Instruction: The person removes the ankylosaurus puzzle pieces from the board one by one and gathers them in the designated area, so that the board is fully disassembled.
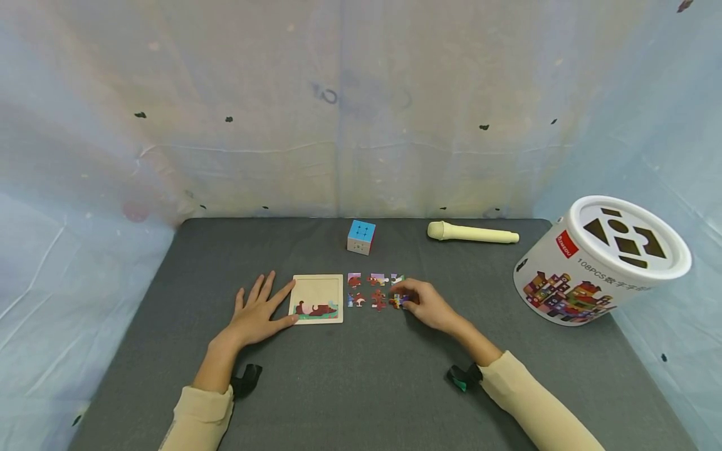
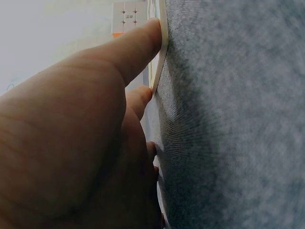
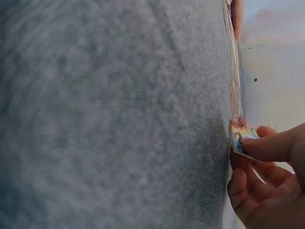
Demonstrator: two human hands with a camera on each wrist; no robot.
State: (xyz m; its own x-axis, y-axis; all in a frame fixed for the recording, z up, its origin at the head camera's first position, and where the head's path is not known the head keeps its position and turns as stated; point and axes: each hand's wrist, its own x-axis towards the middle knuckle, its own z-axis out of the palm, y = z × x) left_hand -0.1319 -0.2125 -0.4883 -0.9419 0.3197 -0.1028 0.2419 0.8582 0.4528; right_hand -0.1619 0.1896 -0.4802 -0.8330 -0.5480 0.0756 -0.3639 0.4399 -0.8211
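Observation:
A square wooden puzzle board (image 1: pixel 318 291) lies on the table, with a strip of brown and green picture pieces along its near edge. My left hand (image 1: pixel 254 318) rests at the board's left side, fingers spread, with the thumb and index fingertip touching its frame. To the right of the board, several loose jigsaw pieces (image 1: pixel 378 297) lie in two rows. My right hand (image 1: pixel 427 305) pinches a colourful puzzle piece (image 3: pixel 242 140) between thumb and fingers at the right end of the near row. In the right wrist view the piece is tilted up.
A cube puzzle (image 1: pixel 361 237) with a blue top stands behind the pieces. A pale yellow toy microphone (image 1: pixel 472 232) lies near the table's back edge. On the right stands a large white bucket (image 1: pixel 598 263) with shape holes in its lid. Plastic sheeting hangs around the grey table.

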